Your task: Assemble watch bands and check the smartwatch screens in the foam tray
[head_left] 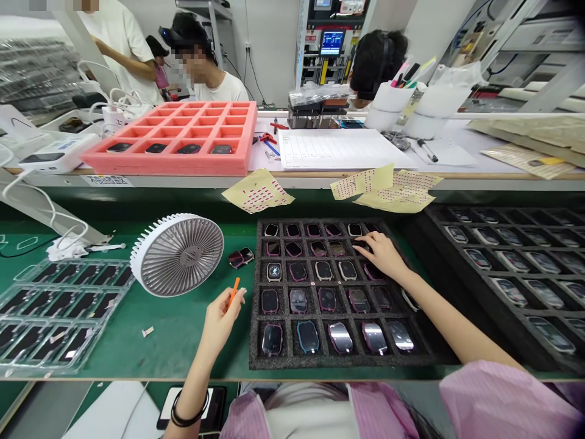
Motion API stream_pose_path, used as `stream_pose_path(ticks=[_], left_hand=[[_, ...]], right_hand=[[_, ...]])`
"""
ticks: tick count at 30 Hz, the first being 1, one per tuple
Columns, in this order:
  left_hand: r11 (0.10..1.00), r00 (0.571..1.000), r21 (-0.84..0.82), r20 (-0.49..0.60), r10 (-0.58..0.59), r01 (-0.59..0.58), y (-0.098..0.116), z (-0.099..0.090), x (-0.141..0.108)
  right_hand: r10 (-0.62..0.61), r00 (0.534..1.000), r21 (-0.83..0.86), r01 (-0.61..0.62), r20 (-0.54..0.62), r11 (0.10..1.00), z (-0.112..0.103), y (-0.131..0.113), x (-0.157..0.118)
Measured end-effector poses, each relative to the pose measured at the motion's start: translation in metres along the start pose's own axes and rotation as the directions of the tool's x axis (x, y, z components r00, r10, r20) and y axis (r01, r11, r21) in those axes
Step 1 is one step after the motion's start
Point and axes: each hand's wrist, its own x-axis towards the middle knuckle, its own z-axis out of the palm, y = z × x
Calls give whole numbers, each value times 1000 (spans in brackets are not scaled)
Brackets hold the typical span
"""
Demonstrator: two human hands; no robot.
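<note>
My left hand (221, 317) is closed round a slim orange stick (234, 290), whose tip points up; the rest is hidden in the fingers. It is over the green bench, left of a black foam tray (254, 360) of watches. My right hand (381, 255) reaches over the tray's far right part, its fingers stretched out and apart near the compartments there. A watch (354, 230) lies just beyond its fingertips. Below the hand, another watch (373, 271) is partly covered. One watch (274, 272) in the left column has a lit screen. Two dark watch pieces (241, 257) lie outside the tray.
A white round fan (180, 256) stands left of the tray. Clear plastic trays (105, 314) with black parts lie farther left. A second foam tray (439, 235) of watches is at right. On the shelf are a pink foam tray (169, 163) and a paper sheet (338, 149). Other people sit beyond.
</note>
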Motion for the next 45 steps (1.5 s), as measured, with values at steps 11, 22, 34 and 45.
stream_pose_path(ticks=[11,22,34,45], left_hand=[[999,999,32,-17,34,-33,-8,-4,-2],[987,998,156,-31,56,-50,-12,-8,1],[916,980,400,-187,61,19,-8,-13,-6],[966,897,-197,375,233,-169,68,67,-7]], right_hand=[[93,996,137,-93,4,986,5,3,6],[51,998,118,-45,-48,992,-5,-30,10],[200,968,627,-251,152,738,-20,-85,34],[-105,882,815,-466,460,-344,-64,-223,11]])
